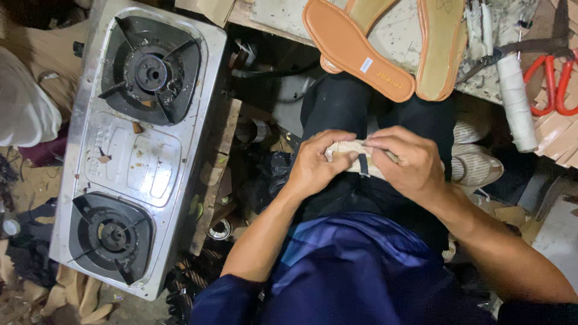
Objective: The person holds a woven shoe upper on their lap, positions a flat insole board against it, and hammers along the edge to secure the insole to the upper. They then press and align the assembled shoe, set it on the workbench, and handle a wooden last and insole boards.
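Note:
My left hand [316, 164] and my right hand [406, 161] both grip a pale woven shoe piece [356, 151] with a dark strap across it, held over my lap. The hands meet at its middle, fingers curled over its top edge. Most of the piece is hidden under my fingers. I sit in dark trousers and a blue shirt.
A two-burner steel gas stove [129, 153] lies at the left. On the bench ahead rest an orange insole [355, 48], a tan sole [441, 48], a white thread spool [516, 102] and red-handled scissors [551, 81]. Another woven piece [478, 165] sits by my right knee.

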`<action>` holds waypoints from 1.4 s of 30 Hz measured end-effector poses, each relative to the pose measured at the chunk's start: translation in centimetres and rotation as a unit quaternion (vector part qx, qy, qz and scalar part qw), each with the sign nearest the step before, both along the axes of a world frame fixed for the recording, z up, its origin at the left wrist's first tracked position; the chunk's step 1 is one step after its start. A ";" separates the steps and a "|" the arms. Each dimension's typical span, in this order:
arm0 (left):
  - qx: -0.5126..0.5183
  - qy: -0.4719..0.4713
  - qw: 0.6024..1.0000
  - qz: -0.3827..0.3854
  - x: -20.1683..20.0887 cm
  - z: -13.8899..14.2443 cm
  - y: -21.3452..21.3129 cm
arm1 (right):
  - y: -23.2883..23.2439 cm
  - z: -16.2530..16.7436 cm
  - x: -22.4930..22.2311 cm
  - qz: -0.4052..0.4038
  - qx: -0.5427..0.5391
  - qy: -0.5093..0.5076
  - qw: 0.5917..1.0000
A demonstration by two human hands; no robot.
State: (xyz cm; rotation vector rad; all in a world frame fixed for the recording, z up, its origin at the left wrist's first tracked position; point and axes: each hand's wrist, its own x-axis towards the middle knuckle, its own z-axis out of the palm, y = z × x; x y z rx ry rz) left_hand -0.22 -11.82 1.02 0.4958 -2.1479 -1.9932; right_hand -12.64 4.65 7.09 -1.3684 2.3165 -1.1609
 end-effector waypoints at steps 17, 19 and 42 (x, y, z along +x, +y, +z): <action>0.012 -0.009 1.000 0.004 -2.9 -0.9 -0.5 | -0.2 -0.5 -0.7 0.018 -0.032 0.112 0.993; 0.006 -0.004 1.000 0.001 -3.0 -0.9 -0.6 | -0.2 -0.6 -0.7 0.026 -0.028 0.127 0.991; -0.025 -0.011 0.999 -0.028 -3.3 -0.8 -1.3 | -0.3 -1.1 0.1 0.017 -0.020 0.133 0.991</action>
